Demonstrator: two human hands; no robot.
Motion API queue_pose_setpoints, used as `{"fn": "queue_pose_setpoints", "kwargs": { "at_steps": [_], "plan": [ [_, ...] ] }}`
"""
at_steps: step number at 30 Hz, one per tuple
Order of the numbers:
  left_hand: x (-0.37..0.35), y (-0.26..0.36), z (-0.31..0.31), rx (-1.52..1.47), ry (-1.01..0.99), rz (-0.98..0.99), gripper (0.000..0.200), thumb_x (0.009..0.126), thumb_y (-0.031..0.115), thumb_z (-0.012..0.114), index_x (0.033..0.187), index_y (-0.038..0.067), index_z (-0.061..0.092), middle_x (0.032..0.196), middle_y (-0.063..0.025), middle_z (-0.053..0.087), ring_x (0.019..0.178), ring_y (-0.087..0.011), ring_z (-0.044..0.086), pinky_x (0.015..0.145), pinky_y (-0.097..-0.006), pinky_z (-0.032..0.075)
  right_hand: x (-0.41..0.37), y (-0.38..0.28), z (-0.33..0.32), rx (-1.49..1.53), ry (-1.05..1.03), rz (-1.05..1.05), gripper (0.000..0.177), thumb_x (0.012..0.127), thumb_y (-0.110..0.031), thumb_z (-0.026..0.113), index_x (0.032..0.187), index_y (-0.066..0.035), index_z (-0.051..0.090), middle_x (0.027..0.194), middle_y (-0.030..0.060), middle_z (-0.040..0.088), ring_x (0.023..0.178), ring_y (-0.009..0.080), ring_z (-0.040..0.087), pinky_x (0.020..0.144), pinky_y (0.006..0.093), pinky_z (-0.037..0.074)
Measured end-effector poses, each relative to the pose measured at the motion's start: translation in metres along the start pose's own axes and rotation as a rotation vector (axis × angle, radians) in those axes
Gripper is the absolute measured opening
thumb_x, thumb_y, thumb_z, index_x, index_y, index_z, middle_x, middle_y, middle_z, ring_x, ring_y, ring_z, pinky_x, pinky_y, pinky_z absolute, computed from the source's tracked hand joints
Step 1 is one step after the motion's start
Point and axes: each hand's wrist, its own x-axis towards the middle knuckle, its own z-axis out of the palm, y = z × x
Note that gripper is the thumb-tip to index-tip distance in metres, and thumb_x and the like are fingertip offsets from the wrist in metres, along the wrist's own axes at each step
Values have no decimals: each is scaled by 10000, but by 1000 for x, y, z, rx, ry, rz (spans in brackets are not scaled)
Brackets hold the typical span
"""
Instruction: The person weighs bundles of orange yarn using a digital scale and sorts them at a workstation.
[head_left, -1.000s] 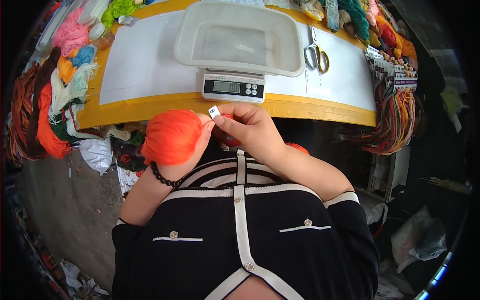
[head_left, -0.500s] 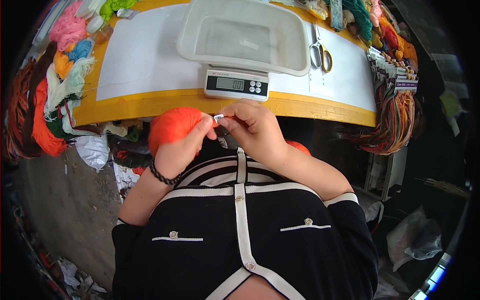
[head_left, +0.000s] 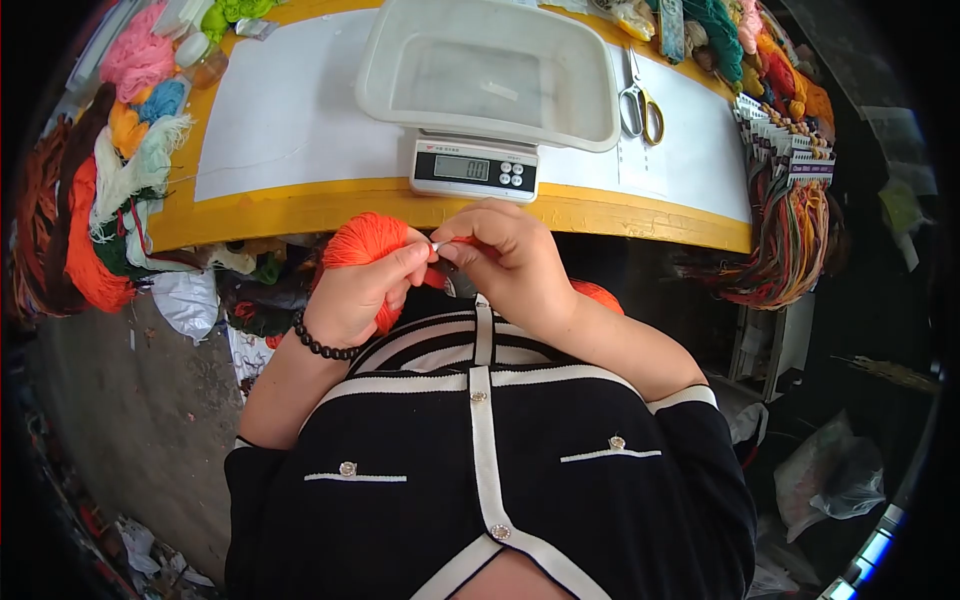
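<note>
My left hand [head_left: 378, 285], a dark beaded bracelet at its wrist, is closed round a skein of orange-red yarn [head_left: 365, 243]. The skein bulges out behind the thumb and hangs partly below the palm. Thumb and forefinger of my right hand [head_left: 508, 262] pinch a small white tag [head_left: 436, 248] at the skein's narrow end, where the fingertips of both hands nearly meet. Only a sliver of the tag shows. Both hands are held in front of the table's near edge, just below the digital scale [head_left: 473, 170].
A translucent plastic tub [head_left: 490, 75] rests on the scale. Scissors [head_left: 641, 105] lie to its right on white paper [head_left: 270, 120]. Coloured yarn [head_left: 140, 50] is heaped at the table's left; bundled thread skeins with cards [head_left: 785, 190] hang over the right edge.
The orange-red skein and my left hand have shifted slightly right and turned. The tag, whose printed face showed before, is now mostly covered by the fingers and seen edge-on.
</note>
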Motion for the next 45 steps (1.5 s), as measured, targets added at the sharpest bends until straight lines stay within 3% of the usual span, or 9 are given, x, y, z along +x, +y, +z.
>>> {"fn": "queue_pose_setpoints", "kwargs": {
  "at_steps": [3,6,21,27,30,33,36,40,45],
  "plan": [
    [-1,-7,13,470,67,422,148,905,154,568,899,7,589,737,-6,569,588,-41,474,524,-190,374,-4,0,0,625,-106,557,87,873,-57,606,941,-4,619,800,10,614,728,113,567,664,249,471],
    [-8,1,18,499,46,293,135,897,139,577,907,5,593,715,11,550,629,-45,489,562,-195,389,-9,0,-14,680,-194,691,125,893,-105,602,982,-19,610,834,-18,600,746,68,540,680,208,451],
    [-37,26,-91,215,38,95,301,925,109,475,1162,-61,548,699,-16,540,514,-52,413,492,-180,349,-246,79,-256,-34,977,697,241,876,-178,625,1064,-26,631,737,-59,564,555,28,451,499,179,347],
    [-58,45,-143,18,89,424,466,950,182,457,1354,-19,343,1249,-124,535,748,-71,528,617,-187,425,-263,113,-217,-1163,615,894,266,825,-282,641,936,-44,677,904,138,667,865,266,648,734,342,493],
    [-54,49,-130,-276,561,428,428,955,195,441,1316,-23,369,1252,-144,524,933,-151,570,763,-256,464,-185,114,-167,-728,538,610,245,840,-256,624,957,-48,680,913,141,666,867,267,648,741,342,495],
    [-44,16,-161,-535,58,245,356,912,149,472,1208,-51,468,1231,-178,526,1059,-262,531,852,-378,450,-93,74,-92,-297,276,409,193,853,-176,645,959,-17,671,851,114,673,788,175,630,724,280,491],
    [-44,2,-83,-471,61,253,486,929,219,469,1349,-3,366,1399,-189,381,1282,-316,380,1037,-483,323,-28,23,-27,51,-108,158,163,866,-145,639,949,-9,674,864,104,675,799,147,619,740,274,491],
    [-46,7,-27,-429,-320,356,523,923,178,460,1371,-46,311,1453,-180,299,1325,-300,319,1057,-440,305,12,-20,41,624,-287,282,263,892,-123,603,1097,42,597,981,71,661,860,110,592,778,253,479],
    [-46,8,-22,-140,0,524,455,925,135,447,1329,-64,379,1426,-172,339,1292,-248,362,1043,-404,324,36,-36,57,683,-424,419,240,908,-83,561,1108,49,579,974,44,633,866,89,569,788,237,473]
  ]
}}
